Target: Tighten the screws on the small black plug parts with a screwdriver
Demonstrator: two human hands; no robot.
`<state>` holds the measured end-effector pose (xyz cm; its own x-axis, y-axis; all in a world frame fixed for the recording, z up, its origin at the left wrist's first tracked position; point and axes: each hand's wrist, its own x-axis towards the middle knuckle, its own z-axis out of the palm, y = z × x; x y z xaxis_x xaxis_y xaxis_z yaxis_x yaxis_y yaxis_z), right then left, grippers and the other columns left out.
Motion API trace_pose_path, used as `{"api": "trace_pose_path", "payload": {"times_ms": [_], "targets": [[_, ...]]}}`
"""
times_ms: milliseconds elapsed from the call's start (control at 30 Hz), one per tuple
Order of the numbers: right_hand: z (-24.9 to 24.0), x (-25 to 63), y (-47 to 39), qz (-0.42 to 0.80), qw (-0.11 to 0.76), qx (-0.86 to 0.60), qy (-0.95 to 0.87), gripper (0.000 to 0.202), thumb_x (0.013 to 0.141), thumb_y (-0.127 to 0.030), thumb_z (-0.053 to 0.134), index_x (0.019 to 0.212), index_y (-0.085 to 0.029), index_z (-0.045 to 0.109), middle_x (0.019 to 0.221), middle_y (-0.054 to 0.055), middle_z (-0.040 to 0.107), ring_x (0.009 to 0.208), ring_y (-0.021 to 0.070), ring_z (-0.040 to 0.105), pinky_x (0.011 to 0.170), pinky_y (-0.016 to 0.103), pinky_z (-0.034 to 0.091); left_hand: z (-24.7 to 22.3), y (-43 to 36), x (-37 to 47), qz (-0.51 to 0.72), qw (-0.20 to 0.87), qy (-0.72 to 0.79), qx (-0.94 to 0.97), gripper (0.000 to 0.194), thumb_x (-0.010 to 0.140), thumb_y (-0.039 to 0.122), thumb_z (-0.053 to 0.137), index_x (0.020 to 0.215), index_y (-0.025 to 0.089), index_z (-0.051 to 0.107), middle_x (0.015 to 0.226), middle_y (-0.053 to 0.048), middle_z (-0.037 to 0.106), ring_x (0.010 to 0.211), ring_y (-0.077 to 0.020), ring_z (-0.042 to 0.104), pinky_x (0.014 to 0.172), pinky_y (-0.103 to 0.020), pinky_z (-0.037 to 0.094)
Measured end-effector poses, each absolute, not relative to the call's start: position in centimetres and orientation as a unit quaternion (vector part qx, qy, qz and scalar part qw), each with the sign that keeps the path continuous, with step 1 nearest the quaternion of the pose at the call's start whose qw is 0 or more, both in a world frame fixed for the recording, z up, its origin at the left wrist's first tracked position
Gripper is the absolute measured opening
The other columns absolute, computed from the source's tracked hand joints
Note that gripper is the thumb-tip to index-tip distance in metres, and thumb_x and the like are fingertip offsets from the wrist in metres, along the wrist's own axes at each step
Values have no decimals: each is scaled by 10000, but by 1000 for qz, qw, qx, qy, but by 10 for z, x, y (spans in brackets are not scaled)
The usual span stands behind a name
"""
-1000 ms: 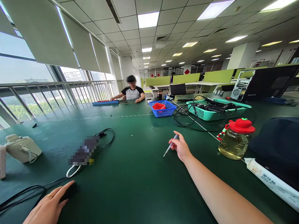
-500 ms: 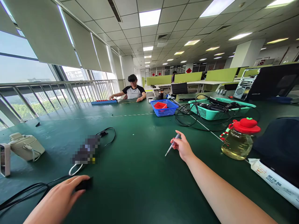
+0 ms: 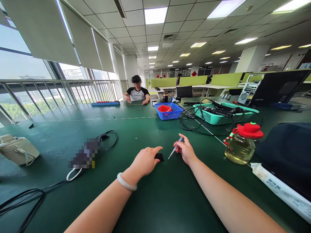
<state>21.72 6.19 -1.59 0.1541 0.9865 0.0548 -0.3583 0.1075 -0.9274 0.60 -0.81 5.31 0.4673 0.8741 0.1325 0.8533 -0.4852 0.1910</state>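
Observation:
My left hand (image 3: 145,160), with a pale bangle (image 3: 126,183) on its wrist, grips a small black block-like object (image 3: 159,157) low over the green table. Its exact kind does not show, since the fingers cover part of it. To the right, my right hand (image 3: 186,150) is closed around a thin screwdriver (image 3: 173,151) with a clear handle. The metal tip points down and left, close to the black object but apart from it.
A blue basket (image 3: 170,115) holds a red tray. Behind my right hand stands a green basket (image 3: 213,120) of black cables. A red-lidded jar (image 3: 240,149) and a white packet (image 3: 279,187) lie right. A power bank-like device (image 3: 85,153) is left. Across the table sits a person (image 3: 137,92).
My left hand has carried the black object from the lower left to the middle, near the screwdriver tip. My right hand has shifted slightly left. The person opposite has drawn an arm in.

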Motion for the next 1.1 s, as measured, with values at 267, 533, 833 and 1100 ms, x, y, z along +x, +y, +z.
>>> {"api": "trace_pose_path", "payload": {"times_ms": [267,533,833,1100], "targets": [[-15,216,65,527,637,-417,-377,712,588,-359,759,1230,-256,469,644,-57,611,490,105,463,490,245,373,24,4,1,127,60,527,838,500,907,275,528,1401,263,452,1137,-109,677,1119,-276,603,955,-407,446],[-16,217,63,536,631,-413,-380,695,593,-338,758,1232,-238,503,652,-45,625,501,107,463,500,251,382,8,13,-14,228,172,545,788,465,837,294,591,1299,248,556,1138,-63,689,1104,-244,601,972,-386,470],[-16,217,62,531,629,-412,-390,670,606,-342,745,1226,-245,510,664,-46,626,504,112,478,505,258,383,6,14,-17,246,165,537,790,484,788,280,625,1269,244,586,1093,-62,697,1108,-247,595,993,-393,459],[-16,219,62,538,626,-408,-391,649,609,-328,733,1216,-246,518,654,-45,637,490,103,469,513,257,381,6,13,-15,229,160,533,799,436,793,278,621,1228,255,628,1080,-56,704,1066,-240,621,959,-367,481]]}}
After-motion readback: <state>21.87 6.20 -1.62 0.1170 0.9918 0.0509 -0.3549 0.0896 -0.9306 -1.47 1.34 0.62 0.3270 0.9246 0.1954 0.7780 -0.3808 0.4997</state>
